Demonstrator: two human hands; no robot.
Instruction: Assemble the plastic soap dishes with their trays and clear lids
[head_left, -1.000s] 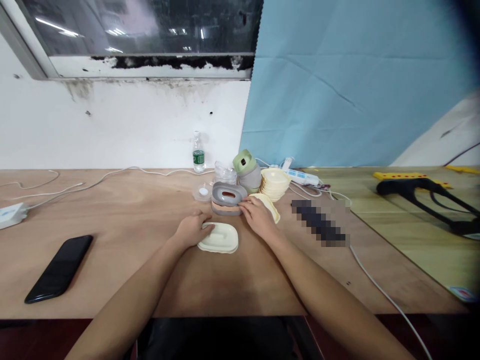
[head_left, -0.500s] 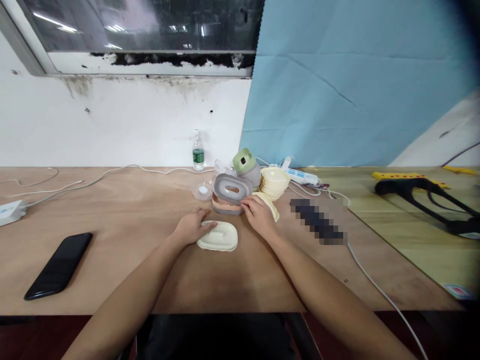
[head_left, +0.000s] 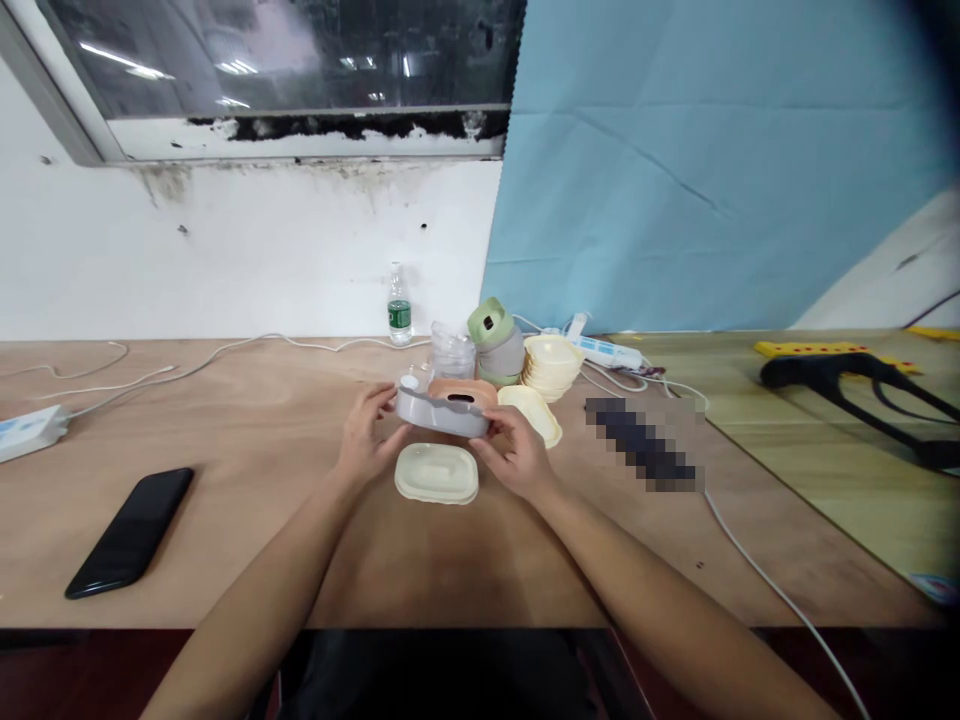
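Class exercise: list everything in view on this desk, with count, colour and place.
grey oval lid: one, grey, held up by both hands
oval tray: one, cream, on the wooden desk below the hands
oval piece: one, peach, behind the lid
stacked dishes: one stack, cream, back centre
capped container: one, green and grey, beside the stack
water bottle: one, clear, at the back
smartphone: one, black, left
power strip: one, white, far left
left hand: one, on the lid's left end
right hand: one, on its right end

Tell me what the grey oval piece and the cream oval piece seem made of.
The grey oval piece looks like matte moulded plastic or silicone: smooth, even surface. The cream oval piece seems alike, with a faint sheen.
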